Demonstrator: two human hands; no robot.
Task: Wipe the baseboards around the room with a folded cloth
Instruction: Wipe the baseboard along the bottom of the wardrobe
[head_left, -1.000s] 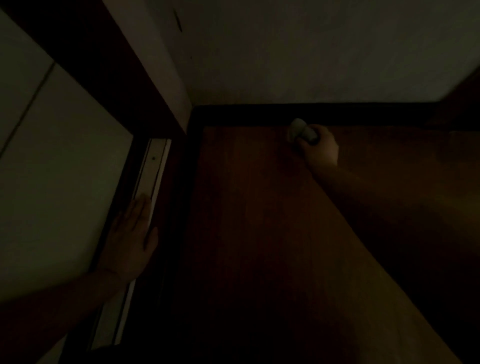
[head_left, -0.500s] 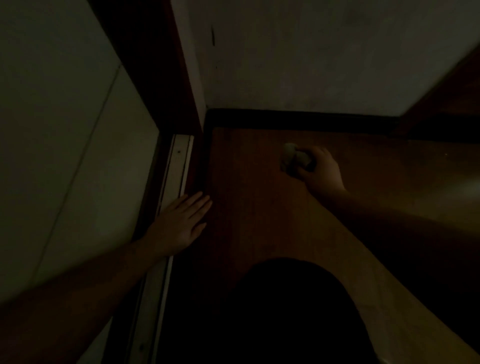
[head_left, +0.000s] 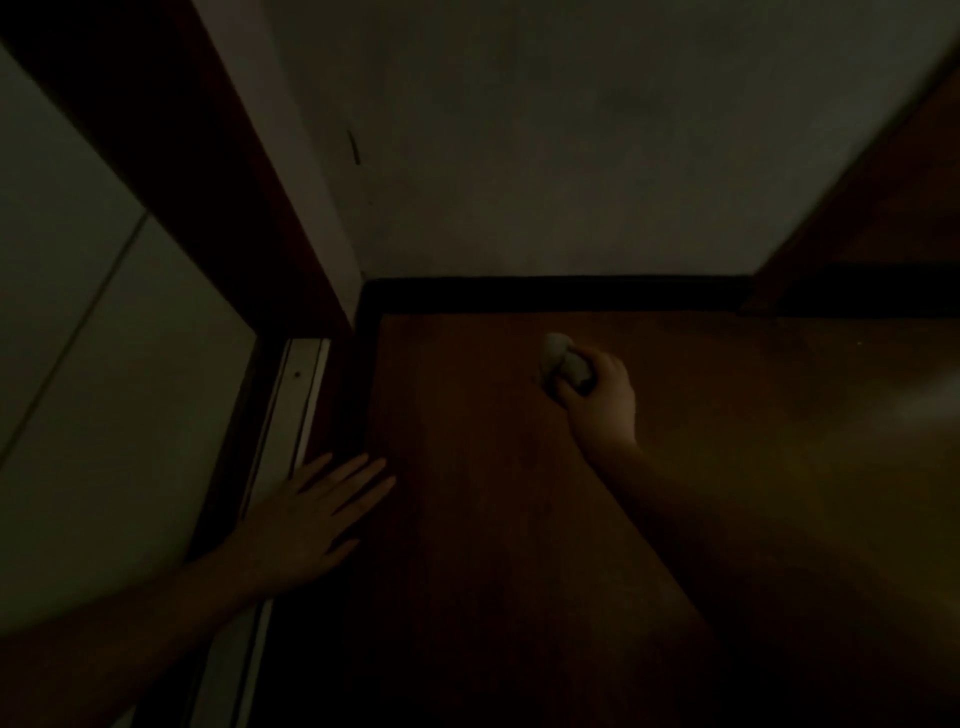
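Note:
The room is very dim. A dark baseboard runs along the foot of the pale far wall and turns down the left side at the corner. My right hand grips a small pale bunched cloth over the reddish wooden floor, a short way in front of the far baseboard and apart from it. My left hand lies flat with straight fingers at the floor's left edge, partly over a pale door track.
A pale metal door track runs along the left, beside a light sliding panel. A dark wooden door frame rises at the corner. At the right, a brown wooden panel meets the far wall.
My right hand has drawn the cloth back from the far baseboard onto the floor. My left hand has slid from the track rightward toward the wooden floor.

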